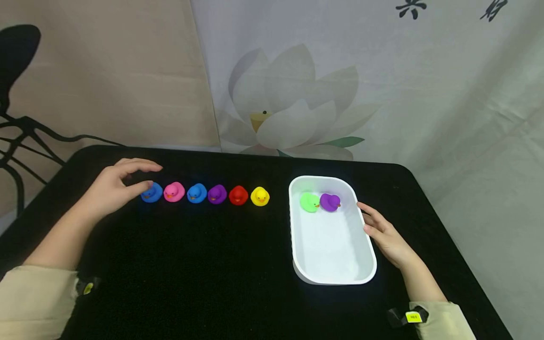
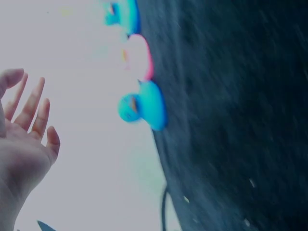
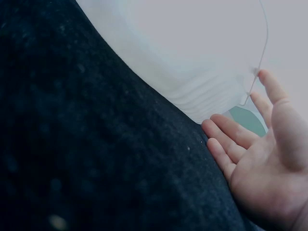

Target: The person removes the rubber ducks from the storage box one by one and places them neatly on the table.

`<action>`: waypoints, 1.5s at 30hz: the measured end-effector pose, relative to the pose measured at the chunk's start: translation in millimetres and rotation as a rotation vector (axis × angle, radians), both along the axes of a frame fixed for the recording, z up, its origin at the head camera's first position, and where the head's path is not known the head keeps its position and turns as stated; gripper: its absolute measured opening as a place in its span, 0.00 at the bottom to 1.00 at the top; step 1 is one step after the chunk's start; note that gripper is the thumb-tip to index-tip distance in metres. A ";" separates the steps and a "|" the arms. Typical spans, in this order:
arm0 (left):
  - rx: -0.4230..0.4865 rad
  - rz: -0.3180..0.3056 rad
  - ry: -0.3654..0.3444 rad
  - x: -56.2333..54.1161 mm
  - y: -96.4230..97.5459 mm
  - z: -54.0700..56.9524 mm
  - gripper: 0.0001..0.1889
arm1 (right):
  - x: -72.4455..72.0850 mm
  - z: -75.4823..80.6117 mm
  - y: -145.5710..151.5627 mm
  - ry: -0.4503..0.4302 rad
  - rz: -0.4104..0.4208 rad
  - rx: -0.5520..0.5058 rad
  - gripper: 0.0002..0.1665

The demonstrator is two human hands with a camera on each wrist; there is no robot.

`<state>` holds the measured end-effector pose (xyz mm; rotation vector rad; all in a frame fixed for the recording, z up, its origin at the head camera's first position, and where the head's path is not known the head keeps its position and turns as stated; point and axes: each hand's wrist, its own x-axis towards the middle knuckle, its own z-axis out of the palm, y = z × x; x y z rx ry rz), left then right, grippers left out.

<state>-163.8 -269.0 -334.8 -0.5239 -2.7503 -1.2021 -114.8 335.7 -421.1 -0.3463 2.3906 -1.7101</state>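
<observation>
Rubber ducks stand in a row on a black table: a blue duck at the left end, then a pink duck, another blue duck, a purple duck, a red duck and a yellow duck. My left hand hovers at the end blue duck, thumb and fingers spread; the left wrist view shows a gap between them. A white plastic basin holds a green duck and a purple duck. With loosely extended fingers, my right hand touches the basin's right side.
The black tabletop runs under everything, its far edge close behind the row. A dark chair stands beyond the left corner. Light cloth with a printed lotus hangs behind the table.
</observation>
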 end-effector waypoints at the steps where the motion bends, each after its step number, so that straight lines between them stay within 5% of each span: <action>1: 0.008 0.004 0.013 1.9 4.9 2.0 0.18 | -0.1 0.0 0.1 0.000 0.000 0.000 0.32; 19: 0.117 -0.047 0.136 29.6 97.4 33.5 0.22 | 1.8 0.3 1.2 -0.003 -0.005 0.007 0.33; 30: 0.159 -0.127 0.195 35.6 156.6 29.1 0.23 | 3.0 -0.8 1.2 -0.003 -0.009 -0.002 0.33; 45: 0.140 -0.195 0.122 30.8 224.5 11.2 0.24 | 1.2 1.3 -1.0 -0.011 -0.003 -0.006 0.33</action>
